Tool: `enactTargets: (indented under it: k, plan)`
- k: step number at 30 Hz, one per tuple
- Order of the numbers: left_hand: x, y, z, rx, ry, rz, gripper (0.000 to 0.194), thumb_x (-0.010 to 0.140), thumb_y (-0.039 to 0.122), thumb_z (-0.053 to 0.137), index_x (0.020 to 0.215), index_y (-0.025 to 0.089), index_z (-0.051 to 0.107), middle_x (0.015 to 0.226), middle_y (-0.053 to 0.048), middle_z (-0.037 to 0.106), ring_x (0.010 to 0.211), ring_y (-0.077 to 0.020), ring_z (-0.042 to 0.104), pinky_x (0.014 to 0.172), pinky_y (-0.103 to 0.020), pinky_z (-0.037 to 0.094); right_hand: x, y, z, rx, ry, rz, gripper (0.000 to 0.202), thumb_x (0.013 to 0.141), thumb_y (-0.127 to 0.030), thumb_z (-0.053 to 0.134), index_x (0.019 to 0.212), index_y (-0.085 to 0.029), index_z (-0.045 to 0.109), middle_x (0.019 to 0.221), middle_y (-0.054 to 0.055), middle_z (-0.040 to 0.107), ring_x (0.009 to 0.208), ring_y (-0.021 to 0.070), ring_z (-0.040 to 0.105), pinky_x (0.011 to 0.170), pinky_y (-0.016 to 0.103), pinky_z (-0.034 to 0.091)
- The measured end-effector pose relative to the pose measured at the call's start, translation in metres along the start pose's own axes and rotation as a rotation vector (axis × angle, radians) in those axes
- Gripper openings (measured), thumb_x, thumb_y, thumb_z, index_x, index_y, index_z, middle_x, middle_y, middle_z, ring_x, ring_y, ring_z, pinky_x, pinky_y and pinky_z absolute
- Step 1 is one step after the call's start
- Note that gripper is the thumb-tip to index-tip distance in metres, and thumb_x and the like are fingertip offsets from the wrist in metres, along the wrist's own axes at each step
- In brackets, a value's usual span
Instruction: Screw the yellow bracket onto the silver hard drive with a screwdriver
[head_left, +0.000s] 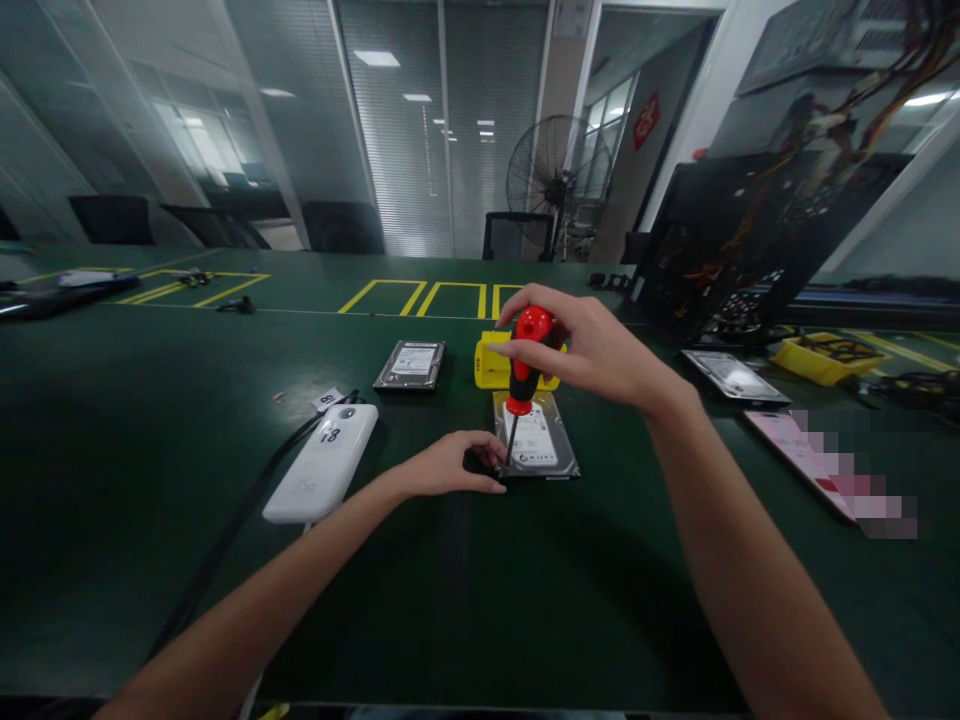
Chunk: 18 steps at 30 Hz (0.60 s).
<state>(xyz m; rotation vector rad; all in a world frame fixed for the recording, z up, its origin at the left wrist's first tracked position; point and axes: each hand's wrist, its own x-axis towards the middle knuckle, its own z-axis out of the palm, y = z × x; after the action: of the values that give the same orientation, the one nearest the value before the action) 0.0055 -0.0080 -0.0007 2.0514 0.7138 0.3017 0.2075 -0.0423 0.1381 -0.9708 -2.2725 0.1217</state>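
Over the green desk (600,610), the right hand (596,345) has a full grip; the left hand (454,463), I cannot tell. Left, a white power bank (324,468) reads "18"; centre, an illegibly labelled hard drive (541,437) lies under the right-held red screwdriver (524,378).

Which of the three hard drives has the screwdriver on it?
The middle hard drive: the screwdriver stands at its near left corner. The left drive and right drive have no tool on them.
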Motion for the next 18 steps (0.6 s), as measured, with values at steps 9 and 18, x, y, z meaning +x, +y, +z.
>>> enactTargets:
  k: [9, 18]
  plan:
    - [0.045, 0.013, -0.047, 0.35, 0.167, -0.184, 0.055, 0.085, 0.022, 0.045, 0.139, 0.013, 0.036, 0.117, -0.012, 0.063, 0.106, -0.0218, 0.058, 0.091, -0.035, 0.044, -0.009, 0.018, -0.02, 0.104, 0.125, 0.162, 0.031, 0.08, -0.04, 0.061, 0.102, -0.02, 0.054, 0.083, 0.001, 0.054, 0.065, 0.0114, 0.053, 0.055, 0.025, 0.045]
    - [0.101, -0.008, -0.042, 0.67, 0.486, -0.136, 0.03, 0.085, 0.017, 0.048, 0.108, 0.015, 0.066, 0.108, -0.009, 0.068, 0.097, -0.0217, 0.063, 0.085, -0.033, 0.05, -0.024, 0.052, -0.049, 0.149, 0.555, 0.374, 0.027, 0.08, -0.035, 0.061, 0.1, -0.02, 0.049, 0.073, -0.003, 0.05, 0.045, 0.0062, 0.051, 0.039, 0.02, 0.041]
